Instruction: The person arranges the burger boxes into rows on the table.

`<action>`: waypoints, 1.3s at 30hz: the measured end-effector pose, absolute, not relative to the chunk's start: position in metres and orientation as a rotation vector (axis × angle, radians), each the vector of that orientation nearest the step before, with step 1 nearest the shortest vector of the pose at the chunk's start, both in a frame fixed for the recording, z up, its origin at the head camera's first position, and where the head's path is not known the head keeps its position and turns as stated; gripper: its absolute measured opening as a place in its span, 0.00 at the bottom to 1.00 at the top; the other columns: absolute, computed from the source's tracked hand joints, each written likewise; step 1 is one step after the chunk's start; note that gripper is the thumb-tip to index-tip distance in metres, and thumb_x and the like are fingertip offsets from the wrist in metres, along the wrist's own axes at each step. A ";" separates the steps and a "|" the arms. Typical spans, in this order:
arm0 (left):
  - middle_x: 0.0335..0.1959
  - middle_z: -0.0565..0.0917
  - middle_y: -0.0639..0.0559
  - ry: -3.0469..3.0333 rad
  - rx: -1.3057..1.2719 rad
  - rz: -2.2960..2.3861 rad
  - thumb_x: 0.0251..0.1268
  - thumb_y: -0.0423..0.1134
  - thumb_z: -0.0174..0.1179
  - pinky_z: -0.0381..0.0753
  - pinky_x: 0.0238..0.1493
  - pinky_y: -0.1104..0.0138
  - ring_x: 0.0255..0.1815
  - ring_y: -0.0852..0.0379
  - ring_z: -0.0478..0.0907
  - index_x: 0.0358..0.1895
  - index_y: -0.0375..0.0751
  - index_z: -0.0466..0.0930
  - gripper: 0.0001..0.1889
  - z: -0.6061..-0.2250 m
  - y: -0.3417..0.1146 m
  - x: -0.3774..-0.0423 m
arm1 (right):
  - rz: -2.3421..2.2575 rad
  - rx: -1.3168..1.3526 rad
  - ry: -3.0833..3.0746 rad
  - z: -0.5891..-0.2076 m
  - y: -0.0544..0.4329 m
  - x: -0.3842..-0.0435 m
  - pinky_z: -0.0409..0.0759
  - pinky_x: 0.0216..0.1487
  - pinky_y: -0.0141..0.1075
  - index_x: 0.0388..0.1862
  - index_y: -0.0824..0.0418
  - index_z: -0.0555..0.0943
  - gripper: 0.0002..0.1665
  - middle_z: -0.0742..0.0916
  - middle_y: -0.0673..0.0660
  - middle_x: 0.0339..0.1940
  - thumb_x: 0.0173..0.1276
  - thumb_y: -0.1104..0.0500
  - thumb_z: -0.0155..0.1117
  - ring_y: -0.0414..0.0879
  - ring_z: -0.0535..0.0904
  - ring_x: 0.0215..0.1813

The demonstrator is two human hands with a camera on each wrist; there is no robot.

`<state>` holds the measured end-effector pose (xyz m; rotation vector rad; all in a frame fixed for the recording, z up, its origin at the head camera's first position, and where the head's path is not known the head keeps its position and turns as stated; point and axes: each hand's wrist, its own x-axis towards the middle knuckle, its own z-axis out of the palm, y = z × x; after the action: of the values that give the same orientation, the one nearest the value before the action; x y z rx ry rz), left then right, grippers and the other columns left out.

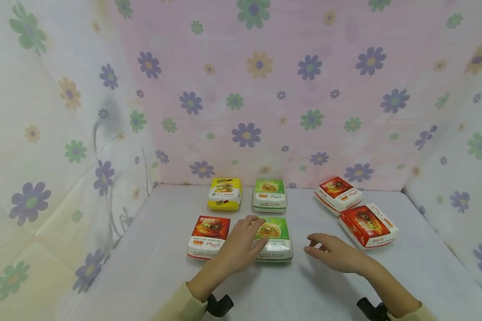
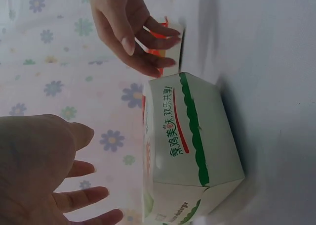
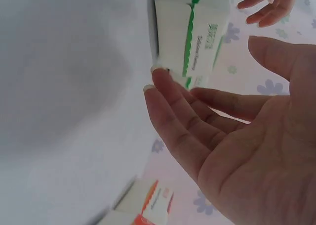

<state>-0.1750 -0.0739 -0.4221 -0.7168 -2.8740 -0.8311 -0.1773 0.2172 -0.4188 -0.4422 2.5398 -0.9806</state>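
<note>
In the head view my left hand hangs over the left part of a green-and-white burger box, its fingers loosely bent. The left wrist view shows a gap between those fingers and the box, with nothing held. To the right of the same box is my right hand, palm inward and fingers relaxed. It is empty too, and a small space separates it from the box in the head view. A red-and-white burger box lies just left of the green one, partly covered by my left hand and forearm.
Behind stand a yellow burger box and another green one. Two red boxes, one farther back and one nearer, sit at angles on the right. Flowered cloth encloses the white table at the back and sides.
</note>
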 end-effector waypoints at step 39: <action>0.70 0.72 0.51 -2.901 -1.016 -0.765 0.80 0.52 0.53 0.77 0.65 0.59 0.68 0.53 0.73 0.75 0.50 0.67 0.27 -0.394 0.007 -0.228 | -0.852 -0.546 2.804 -0.383 0.313 -0.209 0.83 0.49 0.47 0.64 0.68 0.77 0.25 0.84 0.58 0.53 0.79 0.52 0.60 0.54 0.80 0.53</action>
<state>-0.2281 0.0071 -0.3941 -1.0160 -2.9009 -0.7653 -0.2086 0.3130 -0.3829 -0.5464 2.8044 -0.8515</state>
